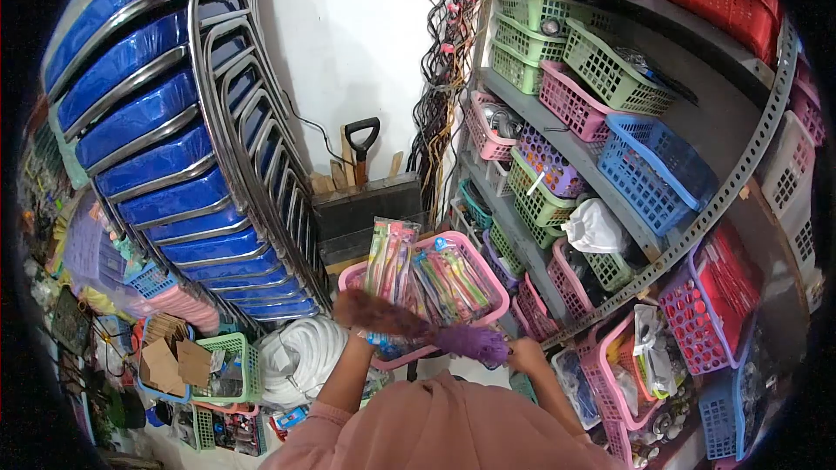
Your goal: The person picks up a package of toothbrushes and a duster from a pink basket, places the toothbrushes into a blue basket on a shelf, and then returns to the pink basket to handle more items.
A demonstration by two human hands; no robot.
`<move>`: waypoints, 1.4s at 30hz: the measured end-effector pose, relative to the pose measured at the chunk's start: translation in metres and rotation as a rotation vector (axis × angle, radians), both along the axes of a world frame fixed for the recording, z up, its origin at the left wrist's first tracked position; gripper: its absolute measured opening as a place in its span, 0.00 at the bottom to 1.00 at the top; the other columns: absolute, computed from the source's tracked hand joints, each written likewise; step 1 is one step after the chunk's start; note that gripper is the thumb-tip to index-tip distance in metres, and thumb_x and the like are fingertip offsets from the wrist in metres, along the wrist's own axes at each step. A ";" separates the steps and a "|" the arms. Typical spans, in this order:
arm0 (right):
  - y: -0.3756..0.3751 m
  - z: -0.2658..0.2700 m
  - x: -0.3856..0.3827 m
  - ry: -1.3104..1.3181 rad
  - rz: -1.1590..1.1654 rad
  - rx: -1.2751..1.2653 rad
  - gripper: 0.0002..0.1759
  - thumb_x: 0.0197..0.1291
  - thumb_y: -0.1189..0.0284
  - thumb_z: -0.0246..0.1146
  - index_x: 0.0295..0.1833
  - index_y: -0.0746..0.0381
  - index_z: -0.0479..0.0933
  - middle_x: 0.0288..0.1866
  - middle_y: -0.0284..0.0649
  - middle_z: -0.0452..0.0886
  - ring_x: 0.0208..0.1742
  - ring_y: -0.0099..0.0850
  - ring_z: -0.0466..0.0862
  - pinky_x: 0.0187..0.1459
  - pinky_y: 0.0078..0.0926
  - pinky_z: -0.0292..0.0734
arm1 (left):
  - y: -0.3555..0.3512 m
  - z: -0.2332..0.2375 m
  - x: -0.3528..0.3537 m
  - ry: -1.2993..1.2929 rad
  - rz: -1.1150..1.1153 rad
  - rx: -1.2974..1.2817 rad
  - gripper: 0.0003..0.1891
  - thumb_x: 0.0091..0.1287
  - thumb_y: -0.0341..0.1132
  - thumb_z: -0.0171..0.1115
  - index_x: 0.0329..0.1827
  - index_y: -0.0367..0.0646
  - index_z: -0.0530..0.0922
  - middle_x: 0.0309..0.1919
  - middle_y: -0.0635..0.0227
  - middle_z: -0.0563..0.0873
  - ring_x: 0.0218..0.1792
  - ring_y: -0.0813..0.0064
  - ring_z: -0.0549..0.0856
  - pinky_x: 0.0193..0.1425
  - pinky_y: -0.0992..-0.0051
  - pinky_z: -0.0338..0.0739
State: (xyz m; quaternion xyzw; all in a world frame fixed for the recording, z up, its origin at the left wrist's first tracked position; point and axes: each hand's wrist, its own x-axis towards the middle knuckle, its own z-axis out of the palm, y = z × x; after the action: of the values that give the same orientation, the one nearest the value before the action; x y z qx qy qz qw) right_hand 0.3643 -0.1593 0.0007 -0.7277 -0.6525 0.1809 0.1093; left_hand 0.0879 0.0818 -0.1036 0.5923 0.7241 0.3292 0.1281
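Observation:
A feather duster (pixel 472 342), brown at one end and purple at the other, stretches across in front of my chest. My right hand (pixel 525 353) is closed at its purple end. My left hand (pixel 355 337) is beside the brown end, which hides its fingers. Just beyond the duster stands a pink basket (pixel 500 283) full of packaged toothbrushes (pixel 453 277). A taller bundle of toothbrush packs (pixel 389 254) leans up at the basket's left side.
Stacked blue chairs (pixel 187 157) with metal frames rise on the left. A coil of white hose (pixel 305 357) lies below them. Shelves (pixel 566 148) of plastic baskets line the right side. A black-handled tool (pixel 360 144) stands by the wall.

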 end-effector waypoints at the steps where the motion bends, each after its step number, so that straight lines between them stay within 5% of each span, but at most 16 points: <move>1: 0.002 -0.001 -0.001 0.000 0.006 -0.001 0.14 0.45 0.64 0.62 0.33 0.62 0.80 0.28 0.53 0.79 0.32 0.51 0.80 0.36 0.43 0.74 | 0.008 -0.001 -0.014 -0.754 -0.234 -0.067 0.20 0.70 0.40 0.47 0.60 0.39 0.67 0.51 0.59 0.77 0.53 0.65 0.77 0.61 0.66 0.69; 3: 0.007 -0.005 -0.003 0.088 -0.160 0.005 0.13 0.45 0.66 0.62 0.33 0.62 0.80 0.27 0.53 0.79 0.32 0.51 0.80 0.36 0.43 0.75 | 0.023 -0.007 -0.035 -2.261 -0.710 -0.189 0.18 0.70 0.37 0.47 0.58 0.38 0.68 0.50 0.59 0.77 0.51 0.64 0.77 0.60 0.67 0.71; 4: 0.007 -0.001 -0.007 0.088 -0.158 0.003 0.13 0.45 0.66 0.62 0.33 0.62 0.80 0.27 0.53 0.79 0.32 0.51 0.80 0.36 0.43 0.75 | 0.002 0.049 -0.027 -2.279 -0.533 -0.159 0.17 0.69 0.38 0.47 0.57 0.37 0.68 0.49 0.59 0.77 0.49 0.63 0.78 0.59 0.66 0.71; 6: 0.009 0.012 -0.016 0.154 -0.095 -0.136 0.12 0.45 0.67 0.61 0.34 0.62 0.80 0.26 0.52 0.79 0.31 0.49 0.80 0.36 0.42 0.75 | -0.003 0.057 -0.029 -2.193 -0.698 -0.036 0.18 0.70 0.38 0.46 0.59 0.38 0.67 0.50 0.60 0.76 0.49 0.64 0.78 0.59 0.68 0.70; 10: 0.012 0.004 -0.013 0.034 0.074 0.011 0.13 0.45 0.67 0.61 0.35 0.62 0.80 0.26 0.51 0.79 0.30 0.46 0.81 0.36 0.41 0.75 | 0.000 0.054 -0.031 -2.181 -0.675 -0.029 0.18 0.70 0.38 0.45 0.59 0.38 0.67 0.52 0.60 0.76 0.50 0.65 0.77 0.59 0.68 0.70; 13: 0.015 -0.003 -0.013 0.131 -0.171 -0.141 0.13 0.45 0.67 0.61 0.36 0.61 0.80 0.27 0.50 0.80 0.30 0.46 0.81 0.36 0.40 0.75 | 0.000 0.053 -0.029 -2.170 -0.647 -0.027 0.19 0.70 0.38 0.45 0.60 0.38 0.67 0.53 0.61 0.75 0.51 0.65 0.77 0.59 0.69 0.70; 19: 0.018 -0.008 -0.011 -0.038 0.088 0.021 0.13 0.44 0.67 0.61 0.35 0.62 0.79 0.28 0.52 0.80 0.31 0.49 0.80 0.36 0.40 0.75 | 0.002 0.037 -0.048 -2.152 -0.624 -0.034 0.19 0.70 0.38 0.45 0.60 0.38 0.67 0.55 0.62 0.73 0.52 0.67 0.76 0.59 0.70 0.70; 21: 0.021 0.004 -0.018 0.089 -0.104 -0.067 0.12 0.43 0.67 0.61 0.34 0.63 0.79 0.29 0.52 0.80 0.33 0.48 0.81 0.37 0.41 0.75 | 0.008 0.036 -0.029 -2.145 -0.612 -0.039 0.19 0.70 0.38 0.45 0.61 0.38 0.67 0.56 0.62 0.73 0.53 0.68 0.76 0.59 0.70 0.70; 28: 0.019 -0.008 -0.014 0.024 0.046 -0.056 0.13 0.43 0.66 0.61 0.34 0.63 0.79 0.28 0.52 0.79 0.33 0.48 0.81 0.37 0.41 0.74 | 0.016 0.020 -0.046 -2.120 -0.574 -0.063 0.20 0.70 0.38 0.44 0.62 0.38 0.66 0.59 0.64 0.71 0.55 0.70 0.75 0.59 0.72 0.70; 30: 0.019 -0.011 -0.013 0.055 -0.163 -0.039 0.14 0.44 0.65 0.62 0.35 0.63 0.79 0.28 0.52 0.79 0.32 0.48 0.81 0.37 0.41 0.75 | 0.016 0.017 -0.042 -2.113 -0.556 -0.066 0.20 0.70 0.38 0.44 0.62 0.38 0.66 0.60 0.64 0.70 0.55 0.71 0.75 0.59 0.72 0.70; 31: 0.021 -0.017 -0.013 0.055 -0.163 -0.040 0.14 0.44 0.65 0.62 0.35 0.63 0.79 0.28 0.52 0.79 0.32 0.48 0.81 0.37 0.41 0.75 | -0.001 0.073 -0.039 -2.074 -0.834 0.029 0.17 0.70 0.38 0.44 0.55 0.39 0.72 0.55 0.63 0.76 0.53 0.67 0.77 0.60 0.70 0.71; 34: 0.032 -0.028 -0.011 0.200 -0.314 0.096 0.16 0.46 0.63 0.62 0.36 0.64 0.79 0.30 0.53 0.79 0.34 0.48 0.81 0.37 0.41 0.75 | -0.038 0.153 -0.035 -2.243 -0.691 -0.435 0.20 0.69 0.45 0.45 0.57 0.44 0.72 0.51 0.61 0.79 0.51 0.61 0.79 0.58 0.54 0.70; 38: 0.055 -0.026 -0.022 0.173 -0.400 0.218 0.17 0.48 0.61 0.61 0.40 0.63 0.78 0.32 0.54 0.80 0.37 0.49 0.81 0.39 0.42 0.75 | -0.030 0.127 -0.039 -2.175 -0.735 -0.467 0.23 0.68 0.49 0.45 0.59 0.45 0.71 0.53 0.61 0.78 0.51 0.61 0.78 0.56 0.47 0.70; 42: 0.075 -0.028 -0.038 0.090 -0.379 0.265 0.17 0.49 0.61 0.61 0.39 0.64 0.76 0.31 0.55 0.79 0.35 0.53 0.79 0.39 0.47 0.74 | -0.019 0.094 -0.040 -2.176 -0.672 -0.355 0.25 0.69 0.50 0.44 0.62 0.42 0.68 0.55 0.61 0.76 0.53 0.64 0.77 0.59 0.58 0.70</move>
State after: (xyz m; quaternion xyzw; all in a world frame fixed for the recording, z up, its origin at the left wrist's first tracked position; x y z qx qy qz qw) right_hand 0.3261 -0.0845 -0.0271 -0.8077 -0.5168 0.1020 0.2650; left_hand 0.0475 0.0632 -0.0091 0.1316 0.0722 0.5086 0.8478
